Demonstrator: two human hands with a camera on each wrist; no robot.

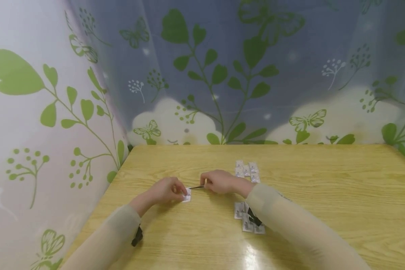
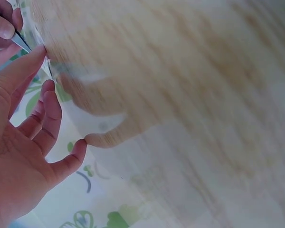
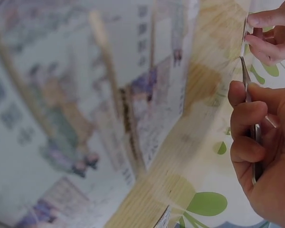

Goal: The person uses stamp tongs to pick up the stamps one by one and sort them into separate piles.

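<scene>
At the middle left of the table, in the head view, a small white printed packet (image 1: 188, 196) lies under the fingertips of my left hand (image 1: 165, 190). Thumb and forefinger pinch it by its left side, while the other fingers curl loosely, as the left wrist view shows. My right hand (image 1: 220, 181) grips slim metal tweezers (image 1: 197, 187) that point left. Their tip reaches the packet's upper edge. In the right wrist view the tweezers (image 3: 246, 73) run along the curled fingers, with the left hand (image 3: 270, 35) just beyond the tip.
Several white packets (image 1: 239, 171) lie in a group behind the right forearm. Nearer the front, more silvery packets (image 1: 247, 224) overlap, partly covered by the right sleeve (image 1: 273, 202) and a black strap. A leaf-patterned curtain (image 1: 202, 112) borders the wooden table (image 1: 324, 168).
</scene>
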